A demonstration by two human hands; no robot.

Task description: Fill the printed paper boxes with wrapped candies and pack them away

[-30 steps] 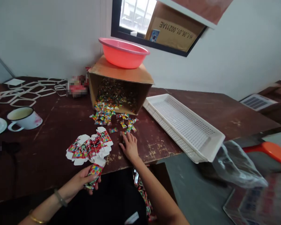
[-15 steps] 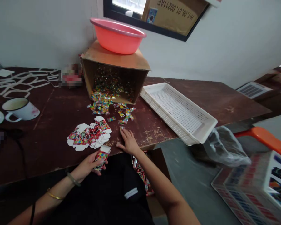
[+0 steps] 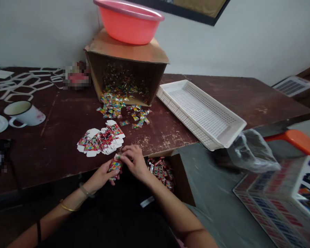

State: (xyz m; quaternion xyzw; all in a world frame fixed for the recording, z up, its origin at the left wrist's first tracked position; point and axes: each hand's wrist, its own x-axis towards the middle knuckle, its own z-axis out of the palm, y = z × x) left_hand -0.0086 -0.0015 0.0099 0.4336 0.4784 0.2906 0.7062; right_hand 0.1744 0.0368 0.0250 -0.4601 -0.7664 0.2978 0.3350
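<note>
**Small printed carton gripped in the left hand, its upper end met by the right**

In the lower centre of the frame, a slim, brightly printed carton is clamped by the left hand, fingers wrapped around its sides. At the carton's upper end, the bent fingers of the right hand are brought close; whether anything is pinched between them cannot be told.

Just above, flattened card blanks with white flaps are fanned in an overlapping heap on the counter, whose dark brown surface is scuffed and worn pale near the edge. Beyond them, twist-ended sweets in shiny film are spilled from a cardboard box laid on its side. On it, a smooth, round pink plastic basin is set.

To the right, a long white tray of perforated plastic is placed; at the left, a rounded, pale mug is seen.
</note>
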